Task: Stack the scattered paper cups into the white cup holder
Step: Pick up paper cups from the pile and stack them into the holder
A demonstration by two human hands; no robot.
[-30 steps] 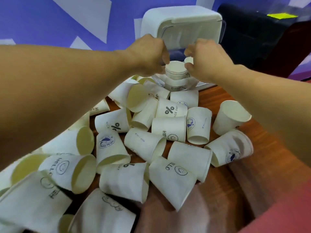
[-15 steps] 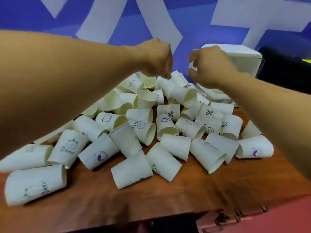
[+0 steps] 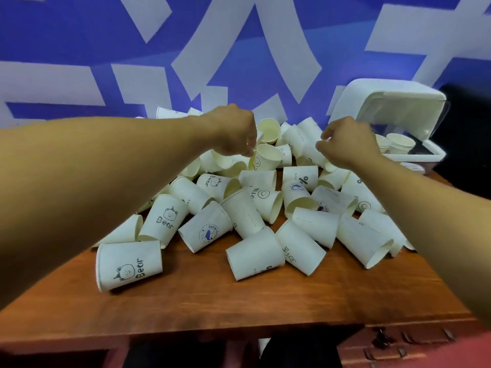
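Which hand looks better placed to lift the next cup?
Left, probably: the left hand seems to pinch the rim of a tilted open cup, while the right hand hovers curled over the pile, no cup visibly held.

I see white paper cups (image 3: 255,252) with cream-yellow insides, printed in dark ink with bear faces, "Bear" lettering, smileys and a percent sign, and some with a round blue logo. The table (image 3: 212,301) is reddish-brown wood. The far wall (image 3: 79,35) is blue-violet with white angular shapes. The cup holder (image 3: 385,102) at far right is white.
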